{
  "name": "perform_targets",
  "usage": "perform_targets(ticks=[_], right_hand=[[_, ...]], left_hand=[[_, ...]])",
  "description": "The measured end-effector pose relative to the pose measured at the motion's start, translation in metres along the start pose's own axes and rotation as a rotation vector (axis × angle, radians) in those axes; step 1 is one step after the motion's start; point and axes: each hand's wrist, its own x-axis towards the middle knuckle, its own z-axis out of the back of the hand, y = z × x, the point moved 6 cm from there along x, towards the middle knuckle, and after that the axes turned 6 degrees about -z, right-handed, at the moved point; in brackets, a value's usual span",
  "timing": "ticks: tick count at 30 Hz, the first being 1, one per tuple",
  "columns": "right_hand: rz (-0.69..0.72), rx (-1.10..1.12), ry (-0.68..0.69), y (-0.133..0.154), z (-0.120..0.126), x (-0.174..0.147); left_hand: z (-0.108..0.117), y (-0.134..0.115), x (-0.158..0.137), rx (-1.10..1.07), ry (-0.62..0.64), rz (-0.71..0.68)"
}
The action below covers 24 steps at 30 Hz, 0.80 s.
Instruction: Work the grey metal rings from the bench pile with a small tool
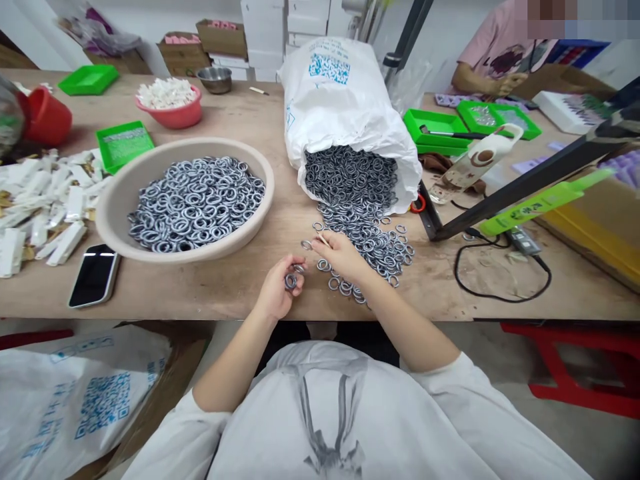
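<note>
My left hand (pixel 281 288) is closed around a few dark grey rings (pixel 291 281) near the table's front edge. Just right of it, my right hand (pixel 341 255) pinches a thin pale stick (pixel 323 239), and a single ring (pixel 306 245) is at its fingertips; whether it is held or lying there I cannot tell. Under and beside that hand lies a loose pile of rings (pixel 375 240), spilling from the mouth of a white woven sack (pixel 340 93). To the left stands a wide beige basin (pixel 116 230) with many similar rings in it.
A phone (pixel 93 275) and white plastic pieces (pixel 65 193) lie at the left, near a green tray (pixel 125 145). Behind are a pink bowl (pixel 183 115) and a metal bowl (pixel 215 79). A black metal post (pixel 530 177), bottle (pixel 475 163) and cable (pixel 500 299) occupy the right, where another person (pixel 493 50) sits.
</note>
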Motion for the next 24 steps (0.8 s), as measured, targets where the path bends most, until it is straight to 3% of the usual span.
perform_targets(ticks=[2,5,8,11,15,19,24], right_hand=[[0.064,0.274,-0.057,0.005,0.001,-0.029],[0.184,0.173,-0.273,0.011,0.005,-0.063],[0.224,0.114,-0.367,0.008,0.009,-0.077],[0.169,0.233,-0.351,-0.001,0.015,-0.076],[0.237,0.223,-0.345,0.003,0.020,-0.074],[0.246,0.162,-0.359,0.008,0.024,-0.076],[0.140,0.247,-0.248,0.003,0.025,-0.075]], left_hand=[[-0.015,0.009,-0.001,-0.017,0.027,0.012],[-0.034,0.020,-0.005,-0.034,0.047,0.027],[-0.045,0.022,-0.011,-0.016,0.077,0.032],[-0.052,0.016,-0.016,0.002,0.155,0.044],[-0.054,0.010,-0.018,0.043,0.207,0.057],[-0.047,0.010,-0.014,0.133,0.165,-0.042],[-0.043,0.012,-0.011,0.169,0.123,-0.105]])
